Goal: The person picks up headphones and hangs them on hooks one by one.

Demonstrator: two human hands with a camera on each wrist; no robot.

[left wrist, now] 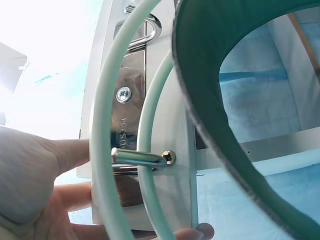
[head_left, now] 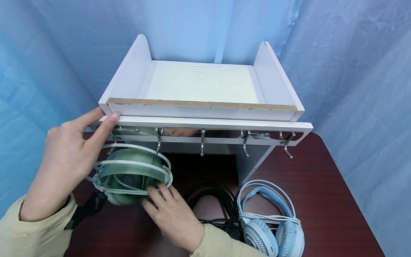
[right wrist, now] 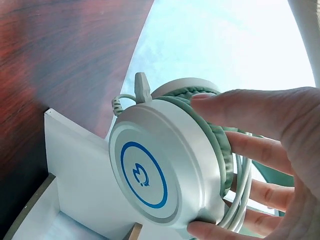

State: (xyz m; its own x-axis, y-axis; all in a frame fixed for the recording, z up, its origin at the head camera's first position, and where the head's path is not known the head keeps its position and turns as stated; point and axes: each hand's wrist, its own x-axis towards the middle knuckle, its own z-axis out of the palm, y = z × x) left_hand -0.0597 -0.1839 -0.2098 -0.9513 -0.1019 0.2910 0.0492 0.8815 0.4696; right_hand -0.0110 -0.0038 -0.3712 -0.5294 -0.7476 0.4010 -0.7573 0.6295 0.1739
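Note:
Green-and-white headphones [head_left: 128, 162] are at the left end of the white shelf [head_left: 205, 111], by the leftmost metal hook [left wrist: 137, 158]. In the left wrist view that hook crosses in front of the inner headband tube [left wrist: 145, 130], while the outer tube [left wrist: 102, 135] passes before its tip. My left hand [head_left: 69, 141] holds the shelf's left front corner, thumb on the rail and fingers behind it. With my right hand [head_left: 174, 217] I grip a white ear cup [right wrist: 165, 162], its thumb on the green pad [right wrist: 215, 132]. The bundled cable [right wrist: 242, 192] lies against the right fingers.
Several more hooks [head_left: 202, 142] line the shelf's front rail. Blue-and-white headphones [head_left: 273, 228] and black headphones [head_left: 212, 192] with bundled cables lie on the dark red table [head_left: 334, 200]. Blue curtains [head_left: 350, 71] hang behind and at the sides.

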